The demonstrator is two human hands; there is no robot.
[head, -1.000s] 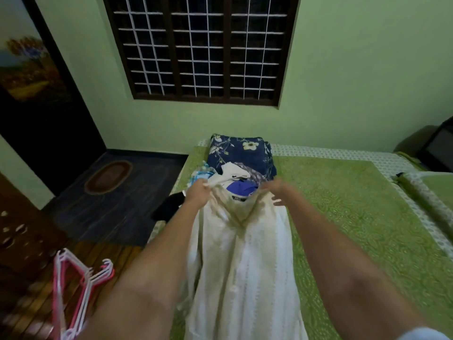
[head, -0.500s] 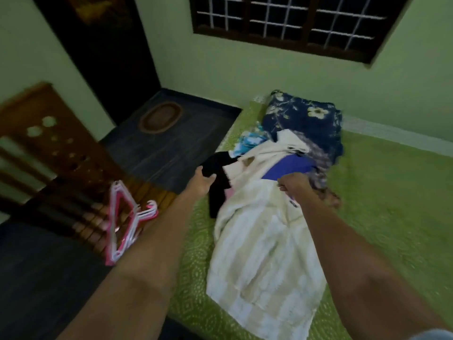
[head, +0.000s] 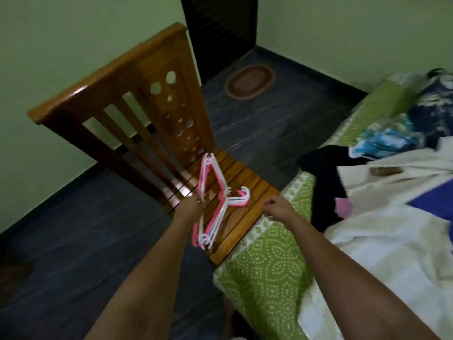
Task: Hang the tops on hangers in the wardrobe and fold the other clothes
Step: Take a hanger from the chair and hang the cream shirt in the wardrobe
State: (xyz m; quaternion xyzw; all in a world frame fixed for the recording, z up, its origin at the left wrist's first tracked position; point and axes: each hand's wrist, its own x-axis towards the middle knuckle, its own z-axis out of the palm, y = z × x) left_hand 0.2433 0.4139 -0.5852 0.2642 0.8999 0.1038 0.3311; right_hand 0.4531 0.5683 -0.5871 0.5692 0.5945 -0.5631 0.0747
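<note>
A bunch of pink and white plastic hangers (head: 215, 200) lies on the slatted seat of a wooden chair (head: 245, 190) beside the bed. My left hand (head: 192, 207) grips the bunch at its left bar. My right hand (head: 277, 208) hovers over the seat's right edge with loosely curled fingers, holding nothing. A cream-white top (head: 382, 231) lies spread on the green bedspread (head: 267, 261). Beside it are a black garment (head: 323, 177), a pink piece (head: 343, 208), a blue garment (head: 434, 200) and a turquoise patterned one (head: 387, 141).
The chair's tall backrest (head: 137, 94) stands against the green wall. A navy floral pillow (head: 436, 106) sits at the bed's far end. An oval brown mat (head: 248, 81) lies on the dark floor before a dark doorway (head: 218, 30).
Both hands let go of the cream-white top, which now lies on the bed. The view swung left to the chair, and my left hand took hold of the hangers.
</note>
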